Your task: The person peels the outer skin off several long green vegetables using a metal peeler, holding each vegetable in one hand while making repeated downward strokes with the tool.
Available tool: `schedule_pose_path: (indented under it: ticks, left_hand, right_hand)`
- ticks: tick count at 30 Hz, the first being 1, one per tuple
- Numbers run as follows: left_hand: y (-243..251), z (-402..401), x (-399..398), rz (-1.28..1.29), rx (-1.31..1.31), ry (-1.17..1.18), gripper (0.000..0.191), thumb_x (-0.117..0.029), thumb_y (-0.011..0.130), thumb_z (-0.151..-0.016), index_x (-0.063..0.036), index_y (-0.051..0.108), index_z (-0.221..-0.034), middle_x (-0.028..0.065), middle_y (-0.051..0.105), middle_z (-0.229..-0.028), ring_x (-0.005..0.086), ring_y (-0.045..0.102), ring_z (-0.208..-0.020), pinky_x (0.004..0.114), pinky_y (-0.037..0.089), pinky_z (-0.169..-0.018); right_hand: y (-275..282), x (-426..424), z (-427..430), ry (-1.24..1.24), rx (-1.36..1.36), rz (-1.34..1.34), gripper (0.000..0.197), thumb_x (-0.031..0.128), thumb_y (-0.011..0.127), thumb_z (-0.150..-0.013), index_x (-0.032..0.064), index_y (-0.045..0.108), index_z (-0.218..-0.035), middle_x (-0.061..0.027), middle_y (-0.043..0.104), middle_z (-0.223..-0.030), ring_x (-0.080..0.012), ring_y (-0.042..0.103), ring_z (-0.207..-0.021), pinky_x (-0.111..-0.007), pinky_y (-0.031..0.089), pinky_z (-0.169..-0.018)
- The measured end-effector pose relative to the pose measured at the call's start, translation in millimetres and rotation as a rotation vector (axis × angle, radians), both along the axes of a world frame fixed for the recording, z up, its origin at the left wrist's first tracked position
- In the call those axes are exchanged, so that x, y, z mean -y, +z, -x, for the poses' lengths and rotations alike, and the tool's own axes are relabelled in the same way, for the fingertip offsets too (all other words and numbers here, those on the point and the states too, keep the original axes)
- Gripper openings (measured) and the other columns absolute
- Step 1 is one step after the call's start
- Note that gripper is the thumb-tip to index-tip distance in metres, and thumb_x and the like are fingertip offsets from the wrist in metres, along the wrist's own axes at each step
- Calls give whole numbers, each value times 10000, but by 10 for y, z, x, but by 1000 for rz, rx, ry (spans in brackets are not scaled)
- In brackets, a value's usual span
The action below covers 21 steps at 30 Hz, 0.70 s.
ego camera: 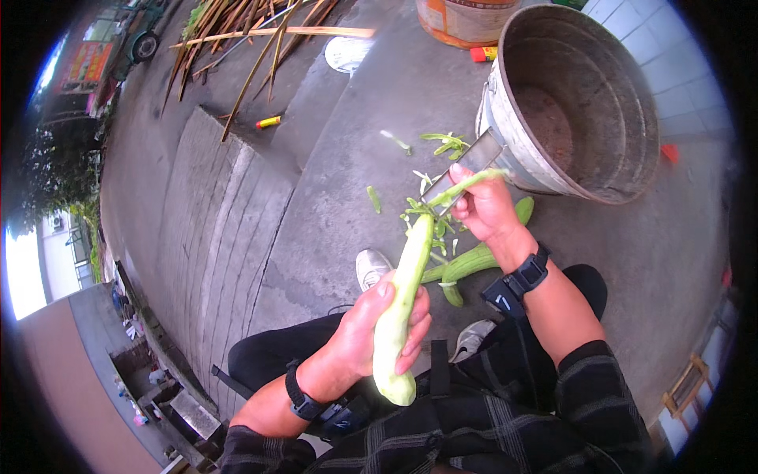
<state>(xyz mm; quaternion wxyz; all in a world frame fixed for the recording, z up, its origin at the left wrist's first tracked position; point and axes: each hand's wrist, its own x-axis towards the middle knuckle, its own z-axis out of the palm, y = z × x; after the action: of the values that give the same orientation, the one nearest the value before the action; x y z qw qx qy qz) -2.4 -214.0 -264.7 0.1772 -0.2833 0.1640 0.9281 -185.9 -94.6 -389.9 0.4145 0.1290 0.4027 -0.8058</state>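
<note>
A long, mostly peeled green gourd (400, 320) lies in the grip of my left hand (379, 332), its far end pointing up towards the other hand. My right hand (482, 204) is closed on a wide metal blade (465, 166), held just beyond the gourd's far end. A strip of green peel (462, 188) runs across the blade by my right fingers. On the concrete below lie several peelings (447, 144) and unpeeled ridged green gourds (474, 262), partly hidden by my right hand and wrist.
A large metal bucket (574, 106) stands at the upper right, beside an orange and white tub (465, 21). Wood strips (249, 32) are heaped at the upper left. Concrete steps (219, 195) drop away on the left. A small wooden stool (687, 388) is at the lower right.
</note>
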Motion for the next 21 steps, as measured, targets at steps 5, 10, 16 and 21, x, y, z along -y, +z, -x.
schedule_pose_path:
  ticks: [5, 10, 16, 21]
  left_hand:
    - [-13, 27, 71, -39, 17, 59, 474, -494, 495, -924, -58, 465, -1109, 93, 430, -864, 221, 484, -596, 339, 450, -397]
    - [-61, 60, 99, 79, 88, 78, 490, -517, 497, -916, -63, 482, -1097, 89, 451, -841, 224, 491, -596, 356, 451, -442]
    - [-93, 12, 151, 135, 113, -57, 517, -546, 509, -904, -62, 476, -1082, 96, 465, -812, 224, 499, -577, 357, 455, -454]
    - [-70, 26, 77, 117, 45, 5, 509, -516, 485, -931, -32, 457, -1086, 107, 503, -824, 231, 524, -592, 387, 471, -492]
  right_hand:
    - [103, -14, 8, -45, -14, -51, 168, 153, 639, -910, 62, 583, -782, -3, 543, -625, -84, 495, -463, -217, 385, -401]
    - [506, -4, -104, 111, -99, 4, 200, 162, 655, -897, 59, 590, -737, -15, 571, -620, -87, 505, -448, -219, 375, -395]
    - [883, 108, -349, 376, -189, 30, 153, 138, 658, -879, 43, 615, -767, -19, 592, -620, -73, 505, -436, -223, 371, -369]
    - [299, 33, -34, 49, -57, -93, 147, 155, 637, -907, 65, 583, -804, -13, 565, -623, -60, 485, -432, -210, 371, -379]
